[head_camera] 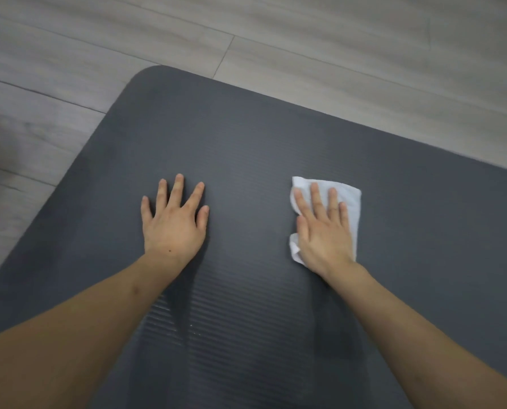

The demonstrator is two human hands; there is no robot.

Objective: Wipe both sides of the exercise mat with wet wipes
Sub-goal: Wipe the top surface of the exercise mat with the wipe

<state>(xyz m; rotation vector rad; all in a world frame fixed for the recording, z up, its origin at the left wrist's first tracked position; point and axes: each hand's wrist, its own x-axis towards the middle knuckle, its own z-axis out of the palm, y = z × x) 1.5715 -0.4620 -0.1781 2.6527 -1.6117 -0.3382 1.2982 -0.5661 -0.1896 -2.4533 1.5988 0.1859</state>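
Here, white wipe (351, 199) flat under open right hand (323, 228), seemingly damp mat (275, 137) beneath.

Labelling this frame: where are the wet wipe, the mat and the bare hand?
wet wipe (351, 196), head view, upper right part.
mat (246, 137), head view, bare surface.
left hand (174, 224), head view, back of hand.

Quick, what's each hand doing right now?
Left hand: open, flat on the mat.
Right hand: open, pressing the white wipe onto the mat.

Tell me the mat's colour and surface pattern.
Dark grey mat with fine ribbed lines, head view.
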